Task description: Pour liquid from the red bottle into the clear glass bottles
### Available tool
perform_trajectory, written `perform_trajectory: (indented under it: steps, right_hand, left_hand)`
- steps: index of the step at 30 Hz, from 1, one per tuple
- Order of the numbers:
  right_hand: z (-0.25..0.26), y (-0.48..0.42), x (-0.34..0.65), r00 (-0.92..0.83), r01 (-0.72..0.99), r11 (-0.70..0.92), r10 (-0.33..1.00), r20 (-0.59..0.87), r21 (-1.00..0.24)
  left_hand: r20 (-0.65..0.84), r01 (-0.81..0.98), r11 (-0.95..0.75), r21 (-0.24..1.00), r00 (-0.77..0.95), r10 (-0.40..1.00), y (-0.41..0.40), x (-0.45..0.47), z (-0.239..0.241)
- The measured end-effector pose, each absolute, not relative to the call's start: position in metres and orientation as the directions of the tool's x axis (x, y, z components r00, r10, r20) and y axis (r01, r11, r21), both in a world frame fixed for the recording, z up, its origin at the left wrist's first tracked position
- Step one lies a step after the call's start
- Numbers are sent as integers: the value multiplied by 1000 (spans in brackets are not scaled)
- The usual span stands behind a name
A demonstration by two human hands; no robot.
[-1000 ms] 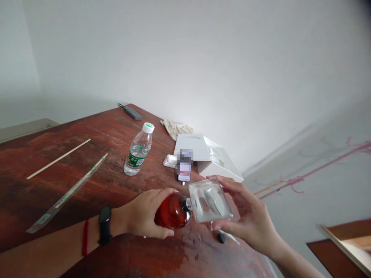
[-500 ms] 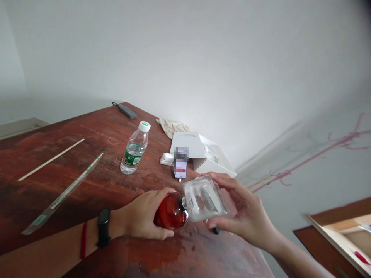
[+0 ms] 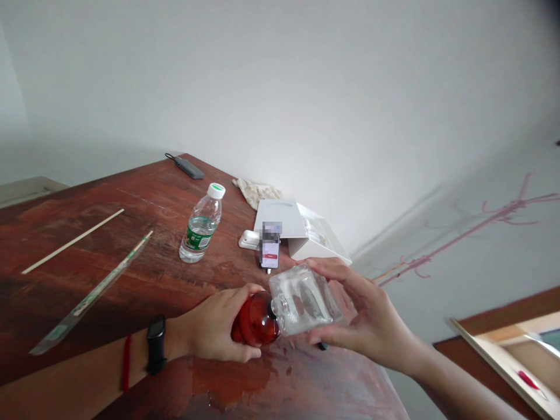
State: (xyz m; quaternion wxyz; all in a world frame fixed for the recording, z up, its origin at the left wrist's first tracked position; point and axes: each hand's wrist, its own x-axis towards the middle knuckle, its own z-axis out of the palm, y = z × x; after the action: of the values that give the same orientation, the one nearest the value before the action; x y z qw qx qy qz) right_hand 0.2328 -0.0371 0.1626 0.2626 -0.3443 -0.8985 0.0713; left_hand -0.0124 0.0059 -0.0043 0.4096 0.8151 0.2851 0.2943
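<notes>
My left hand (image 3: 214, 329) is wrapped round a round red bottle (image 3: 254, 321) lying on its side on the dark red wooden table (image 3: 131, 204). My right hand (image 3: 363, 321) grips a clear square glass bottle (image 3: 301, 300), also tipped sideways, with its neck pressed against the red bottle's mouth. A black watch and a red string sit on my left wrist. A small dark cap (image 3: 322, 346) shows just under my right fingers.
A plastic water bottle (image 3: 200, 224) stands behind my hands. Beside it are a phone (image 3: 270, 252), a white open box (image 3: 301, 230), a crumpled cloth (image 3: 257, 191) and a dark case (image 3: 188, 167). A wooden stick (image 3: 72, 241) and a wrapped stick (image 3: 91, 291) lie left.
Both hands and the two joined bottles have stayed together and drifted slightly left in view; the clear bottle is tilted a little more. The camera has turned a little.
</notes>
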Motion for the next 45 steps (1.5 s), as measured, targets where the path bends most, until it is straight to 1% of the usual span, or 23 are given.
perform_trajectory:
  steps: [7, 11, 16, 20, 30, 37, 45]
  right_hand:
    - [166, -37, 229, -636, 600, 749, 660, 400, -281]
    - [167, -37, 226, -640, 608, 740, 672, 374, -289]
    - [171, -36, 224, -650, 609, 733, 680, 340, -302]
    - [174, -35, 222, -664, 599, 745, 667, 338, -292]
    - [178, -36, 218, -681, 599, 752, 659, 319, -276]
    - [180, -36, 214, -683, 602, 753, 658, 316, -268]
    - [182, -36, 214, -695, 600, 757, 654, 299, -259]
  left_hand:
    - [228, 205, -475, 856, 675, 702, 6, -13, -1]
    - [229, 180, -467, 866, 687, 690, 7, -13, -3]
    - [249, 125, -453, 883, 693, 676, 7, -12, -5]
    - [256, 129, -458, 879, 684, 683, 7, -12, -6]
    - [294, 70, -469, 880, 695, 656, 8, -12, -6]
    - [277, 108, -474, 874, 691, 668, 6, -12, -4]
    - [284, 88, -458, 884, 679, 677, 6, -11, -10]
